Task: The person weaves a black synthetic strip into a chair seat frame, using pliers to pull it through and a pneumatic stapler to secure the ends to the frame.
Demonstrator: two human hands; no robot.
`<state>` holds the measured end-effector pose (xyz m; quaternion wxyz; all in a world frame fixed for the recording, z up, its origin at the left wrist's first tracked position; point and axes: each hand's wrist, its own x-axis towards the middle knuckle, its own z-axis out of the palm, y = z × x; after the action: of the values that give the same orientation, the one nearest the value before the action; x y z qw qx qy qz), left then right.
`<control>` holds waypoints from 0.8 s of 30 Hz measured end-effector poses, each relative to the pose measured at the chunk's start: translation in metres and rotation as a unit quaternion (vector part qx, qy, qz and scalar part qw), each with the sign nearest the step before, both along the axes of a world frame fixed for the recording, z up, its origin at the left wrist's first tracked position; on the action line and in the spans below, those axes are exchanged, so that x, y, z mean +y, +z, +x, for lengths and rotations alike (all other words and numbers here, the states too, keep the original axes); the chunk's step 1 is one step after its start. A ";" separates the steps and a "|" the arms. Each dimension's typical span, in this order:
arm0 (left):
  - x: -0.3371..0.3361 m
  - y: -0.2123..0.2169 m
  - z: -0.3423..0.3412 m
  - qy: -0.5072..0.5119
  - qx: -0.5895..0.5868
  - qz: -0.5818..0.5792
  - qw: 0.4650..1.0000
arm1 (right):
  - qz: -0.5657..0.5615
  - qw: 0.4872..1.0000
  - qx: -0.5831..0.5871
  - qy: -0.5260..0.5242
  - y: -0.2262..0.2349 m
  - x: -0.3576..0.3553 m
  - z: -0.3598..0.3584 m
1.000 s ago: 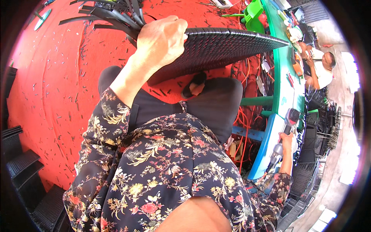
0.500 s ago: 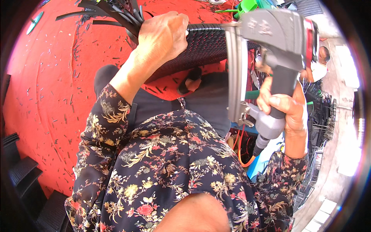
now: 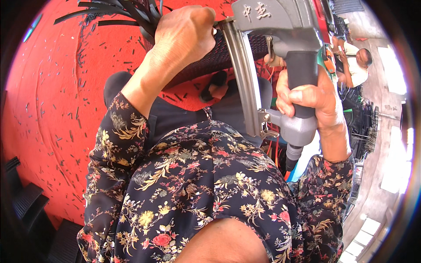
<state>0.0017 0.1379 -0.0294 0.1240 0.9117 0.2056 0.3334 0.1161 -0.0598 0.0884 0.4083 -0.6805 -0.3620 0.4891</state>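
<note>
Right, fingers of left hand [image 3: 184, 33] curl tight on woven panel [image 3: 206, 61] edge, right hand [image 3: 307, 98] wrapped round grey nail gun [image 3: 280, 39] grip, nose at panel rim. Loose black strips [image 3: 114, 13] stick out, so prob. fixing left; trimmings on red floor [image 3: 48, 87].

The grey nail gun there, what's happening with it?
The right hand grips the grey pneumatic nail gun by its handle, holding it up against a dark woven panel. The left hand clasps the panel's top edge, beside loose black strips. Below lies a red floor littered with black offcuts.
</note>
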 end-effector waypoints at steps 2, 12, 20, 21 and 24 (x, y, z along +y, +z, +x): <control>-0.001 -0.003 0.002 -0.006 -0.010 -0.012 1.000 | -0.004 1.000 -0.012 0.001 0.002 0.001 0.001; 0.002 -0.012 0.007 -0.058 -0.068 -0.034 0.995 | -0.026 1.000 0.003 -0.010 0.006 0.004 0.007; 0.007 -0.008 0.014 -0.156 -0.161 0.054 0.973 | -0.056 0.998 0.000 -0.010 0.019 0.007 0.009; 0.007 -0.011 0.017 -0.149 -0.174 0.045 0.972 | -0.068 0.998 -0.006 0.000 0.019 0.004 0.013; 0.002 -0.008 0.012 -0.122 -0.157 0.025 0.980 | -0.061 0.998 -0.001 0.013 0.019 0.008 0.013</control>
<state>0.0140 0.1401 -0.0378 0.1717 0.8692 0.0630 0.4595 0.1286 -0.0516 0.1073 0.3588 -0.7000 -0.3406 0.5151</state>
